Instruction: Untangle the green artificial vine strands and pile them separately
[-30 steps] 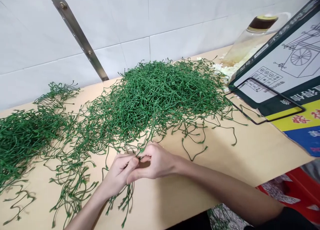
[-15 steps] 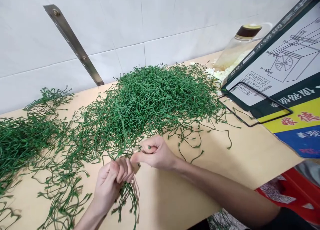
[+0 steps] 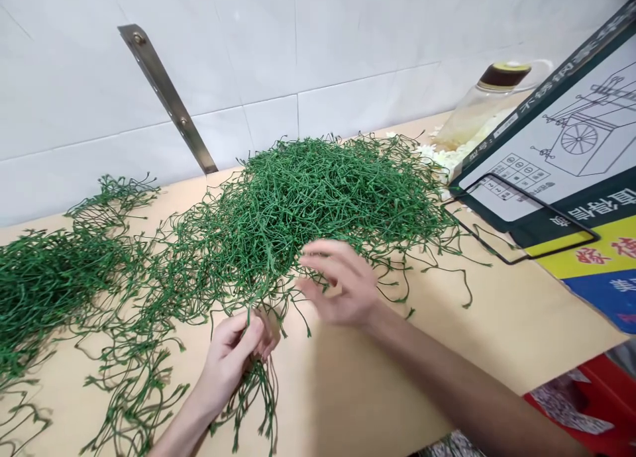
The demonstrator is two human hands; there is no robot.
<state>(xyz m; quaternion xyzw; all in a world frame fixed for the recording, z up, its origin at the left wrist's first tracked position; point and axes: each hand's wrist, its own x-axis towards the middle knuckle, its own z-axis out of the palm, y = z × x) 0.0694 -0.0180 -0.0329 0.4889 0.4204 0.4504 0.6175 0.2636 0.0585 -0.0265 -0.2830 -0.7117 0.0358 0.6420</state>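
Note:
A big tangled heap of thin green plastic stems [image 3: 322, 192] lies on the tan table [image 3: 497, 311]. My left hand [image 3: 233, 357] is closed around a small bunch of green stems [image 3: 256, 397], whose ends hang down toward me. My right hand [image 3: 340, 281] hovers just in front of the heap with its fingers spread and slightly blurred, and it holds nothing. The two hands are a short way apart.
A second pile of green stems [image 3: 44, 285] lies at the left. A slanted metal bracket [image 3: 169, 96] is fixed to the white tiled wall. At the right stand a printed cardboard box [image 3: 571, 152], a clear jar with a dark lid [image 3: 487, 99] and white scraps [image 3: 437, 155].
My right hand has let go of the stems it pinched by my left hand, moved up to the heap and spread its fingers. My left hand keeps its bunch.

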